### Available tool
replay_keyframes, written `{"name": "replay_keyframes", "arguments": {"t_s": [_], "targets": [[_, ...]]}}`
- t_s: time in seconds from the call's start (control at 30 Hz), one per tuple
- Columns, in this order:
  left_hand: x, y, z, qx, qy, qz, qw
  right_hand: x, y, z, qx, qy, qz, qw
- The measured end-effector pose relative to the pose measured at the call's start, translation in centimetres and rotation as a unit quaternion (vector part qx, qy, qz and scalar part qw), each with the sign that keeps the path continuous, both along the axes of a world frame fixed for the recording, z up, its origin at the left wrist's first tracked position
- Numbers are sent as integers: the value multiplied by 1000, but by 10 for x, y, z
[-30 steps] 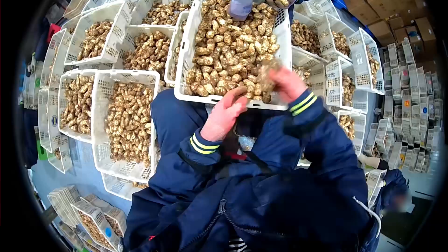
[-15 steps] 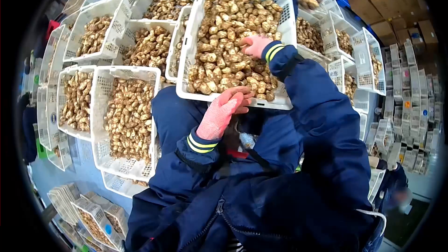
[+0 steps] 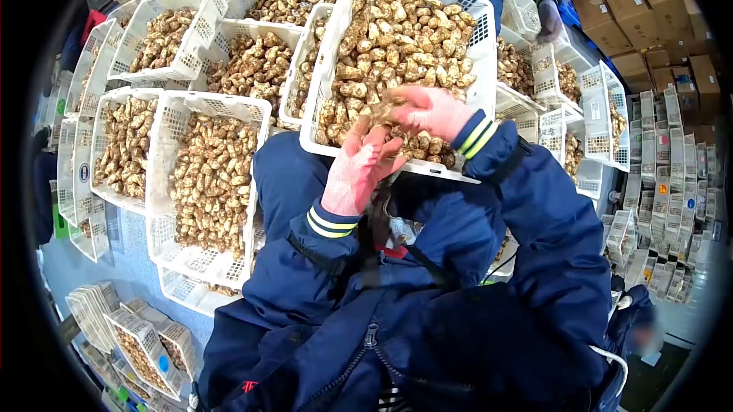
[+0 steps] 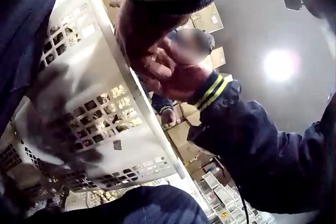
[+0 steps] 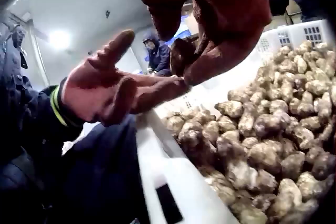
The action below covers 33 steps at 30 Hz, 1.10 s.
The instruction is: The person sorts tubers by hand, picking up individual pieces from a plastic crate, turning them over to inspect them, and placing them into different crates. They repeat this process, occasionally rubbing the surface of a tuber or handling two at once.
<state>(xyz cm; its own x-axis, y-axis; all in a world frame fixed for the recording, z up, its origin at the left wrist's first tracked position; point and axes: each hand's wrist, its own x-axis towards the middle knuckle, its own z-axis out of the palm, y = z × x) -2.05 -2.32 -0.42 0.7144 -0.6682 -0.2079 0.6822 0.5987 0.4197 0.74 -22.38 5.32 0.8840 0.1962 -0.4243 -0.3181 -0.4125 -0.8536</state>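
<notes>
Here the white crate (image 3: 319, 76) lies at 12 o'clock from the person, filled with a heap of brown lumps (image 3: 397, 38). The left hand (image 3: 357, 169) is at the near rim, palm up, fingers straight, holding nothing. The right hand (image 3: 434, 113), at 1 o'clock from it, pinches a single lump (image 3: 384, 110), which lies at 12 o'clock from the left palm.

Both gloves were salmon pink, on the left hand (image 3: 355, 171) and the right hand (image 3: 431, 110) alike. The navy cuffs (image 3: 330, 227) behind them bore yellow stripes. The lump (image 3: 385, 112) in the right fingers was mottled brown, matching the tan heap (image 3: 397, 38) beyond, inside a white lattice crate (image 3: 481, 45).
</notes>
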Motion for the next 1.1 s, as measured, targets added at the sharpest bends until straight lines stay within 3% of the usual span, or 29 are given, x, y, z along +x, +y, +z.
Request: {"name": "replay_keyframes", "arguments": {"t_s": [0.03, 0.07, 0.1, 0.17, 0.2, 0.23, 0.3, 0.37, 0.5, 0.57, 0.63, 0.7, 0.77, 0.83, 0.9, 1.0, 1.03, 1.1], "targets": [[0, -2, 2, -61, 4, 24, 998, -1, 4, 7, -7, -39, 65, 997], [-2, -2, 4, -43, 24, 59, 997, 2, 8, 14, -88, -64, 48, 993], [-2, -1, 3, -41, 24, 58, 997, 11, 8, 23, -99, -8, 14, 995], [3, 4, 1, 41, 9, 62, 997, 36, -2, 17, -253, -131, -2, 959], [4, 6, 7, 58, 12, 72, 996, 50, -15, -7, -284, -135, -16, 949], [6, 9, 9, 59, 12, 73, 995, 59, -16, -13, -356, -125, 48, 925], [11, 14, 10, 67, 11, 82, 994, 67, -8, -29, -388, -46, 114, 913], [14, 19, 13, 73, 3, 85, 994, 66, 6, -44, -499, -29, 238, 833], [18, 22, 13, 49, -18, 60, 997, 56, 6, -59, -534, -56, 250, 806], [17, 20, 13, 14, -18, 53, 998, 57, 0, -52, -503, -10, 225, 834], [14, 20, 16, 37, -5, 57, 998, 45, -8, -33, -416, -56, 107, 901], [14, 17, 21, 46, 20, 108, 993, 39, -21, -19, -178, -98, 71, 976], [12, 12, 23, 41, 14, 128, 991, 25, -23, -10, 58, -71, 29, 995], [10, 8, 25, 32, 34, 107, 993, 12, 1, 41, 9, -69, 90, 993], [8, 6, 15, -53, 21, 72, 996, 8, 12, 29, 15, -58, 124, 990], [8, 12, 11, -39, 24, 74, 996, 13, 24, 30, 47, -97, 169, 980], [11, 15, 10, -29, 36, 76, 996, 21, 24, 29, -15, -40, 164, 985], [15, 20, 8, 17, 13, 98, 995, 26, 22, 29, -76, -42, 114, 990]]}}
